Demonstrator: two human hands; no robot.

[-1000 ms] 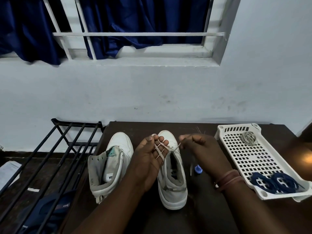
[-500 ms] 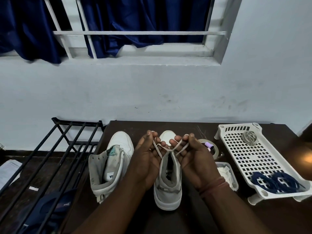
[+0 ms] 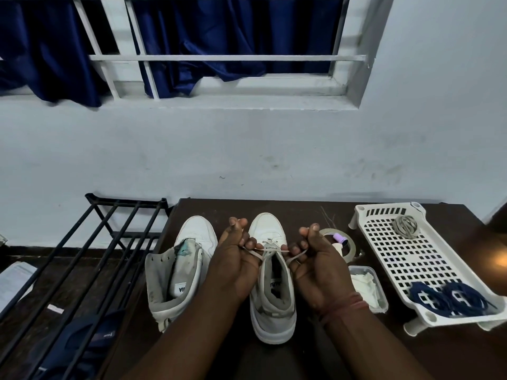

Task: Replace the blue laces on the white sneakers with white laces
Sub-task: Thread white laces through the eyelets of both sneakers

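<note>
Left hand (image 3: 235,259) and right hand (image 3: 311,259), palms up, fingers curled, each pinching one end of the white lace (image 3: 270,251) over the right sneaker (image 3: 271,292). Unlaced left sneaker (image 3: 178,272) just left of the left fingers. Right of the right fingers: tape roll (image 3: 341,242), small tub (image 3: 367,286), then white basket (image 3: 389,259) holding blue laces (image 3: 450,298).

Pale painted wall (image 3: 247,149), scuffed, across the centre. At 12 o'clock: barred window (image 3: 219,58) with navy curtains (image 3: 197,34) behind white bars. At 6 o'clock: dark brown table (image 3: 301,212). At 8 o'clock: black metal rack (image 3: 109,242). Warm light glare at 3 o'clock.
</note>
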